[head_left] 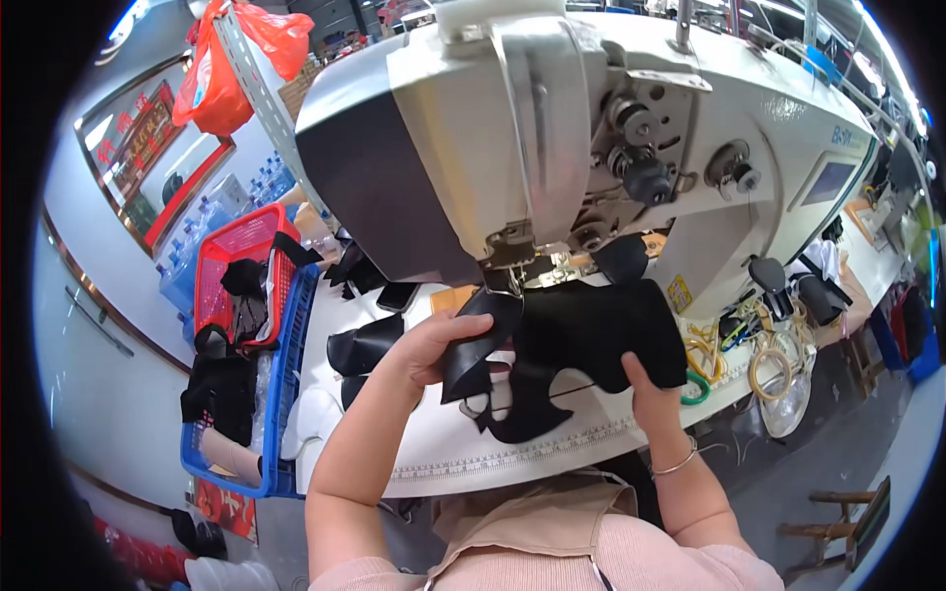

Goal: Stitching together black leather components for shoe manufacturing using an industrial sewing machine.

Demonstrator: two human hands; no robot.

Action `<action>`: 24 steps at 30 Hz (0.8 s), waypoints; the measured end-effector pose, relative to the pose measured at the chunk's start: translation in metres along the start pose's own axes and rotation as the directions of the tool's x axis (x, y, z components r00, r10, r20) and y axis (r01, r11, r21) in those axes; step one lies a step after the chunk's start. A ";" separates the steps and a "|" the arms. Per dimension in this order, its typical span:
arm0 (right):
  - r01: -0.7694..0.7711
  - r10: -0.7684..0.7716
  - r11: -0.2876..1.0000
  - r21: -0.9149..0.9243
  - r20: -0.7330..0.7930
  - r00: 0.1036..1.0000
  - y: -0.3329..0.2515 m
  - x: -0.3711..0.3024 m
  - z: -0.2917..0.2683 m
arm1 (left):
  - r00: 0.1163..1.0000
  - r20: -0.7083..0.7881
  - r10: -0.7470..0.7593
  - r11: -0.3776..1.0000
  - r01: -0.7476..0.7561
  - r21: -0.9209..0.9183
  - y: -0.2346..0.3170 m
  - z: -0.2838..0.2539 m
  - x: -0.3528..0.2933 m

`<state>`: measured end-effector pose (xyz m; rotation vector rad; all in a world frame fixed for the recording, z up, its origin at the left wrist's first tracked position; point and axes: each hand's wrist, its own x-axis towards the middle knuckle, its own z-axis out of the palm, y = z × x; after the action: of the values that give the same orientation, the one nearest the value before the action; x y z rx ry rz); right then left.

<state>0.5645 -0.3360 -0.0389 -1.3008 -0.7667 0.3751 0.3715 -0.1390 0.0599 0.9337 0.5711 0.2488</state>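
Note:
A black, leather-like cut piece (601, 330) with curved edges lies under the needle area of a large white sewing machine (443, 148). My left hand (439, 345) pinches a folded, shiny black flap (483, 340) at the left of this piece, thumb on top. Whether flap and piece are joined is hard to tell near the needle. On the right, my right hand (650, 394) holds the piece's lower right edge, thumb above and the fingers hidden underneath. Another curved black piece (365, 345) rests on the white table left of my left hand.
A red basket (212, 266) and a blue crate (286, 394) with black pieces stand left of the table (414, 478). A dark phone (397, 296) lies behind my left hand. Tape rolls (769, 374) and a green ring (696, 387) are at right. A wooden stool (838, 532) stands lower right.

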 end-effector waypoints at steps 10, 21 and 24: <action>-0.006 -0.007 0.944 0.330 0.038 0.999 0.013 -0.004 0.017 | 0.995 -0.101 -0.005 0.978 0.026 0.205 0.008 0.003 -0.008; -0.097 0.064 0.791 0.605 0.075 0.995 -0.012 0.009 0.011 | 0.999 -0.034 0.042 0.986 -0.036 0.165 0.000 -0.009 0.000; -0.168 0.123 0.762 0.625 0.114 0.986 -0.022 0.023 0.011 | 0.994 -0.094 0.062 0.986 -0.046 0.162 -0.001 -0.001 -0.002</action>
<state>0.5698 -0.3191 -0.0100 -0.7023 -0.5187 0.7384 0.3690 -0.1401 0.0591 1.0978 0.6643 0.3027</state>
